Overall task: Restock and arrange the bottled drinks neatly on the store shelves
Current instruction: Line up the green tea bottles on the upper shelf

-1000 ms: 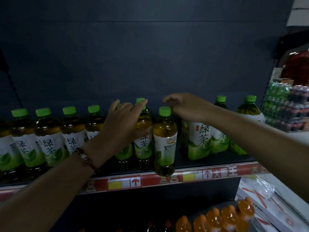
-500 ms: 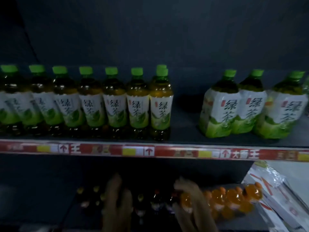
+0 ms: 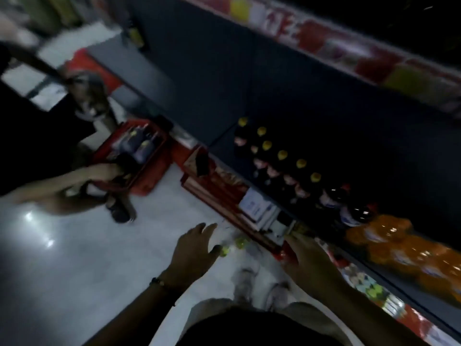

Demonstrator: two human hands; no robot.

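Above the floor (image 3: 74, 258), both hands, seemingly empty, now reach down.

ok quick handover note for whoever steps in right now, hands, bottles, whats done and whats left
Left hand: open, fingers spread, reaching down toward yellow-capped bottles on the floor.
Right hand: open, holding nothing, by the low shelf edge.
Low shelf: dark yellow-capped bottles in rows, orange bottles to their right.
Red crate of bottles stands on the floor; another person is reaching into it.
Left: shelve the floor bottles.

Bare floor (image 3: 104, 258) (red crate (image 3: 139, 158) beyond)
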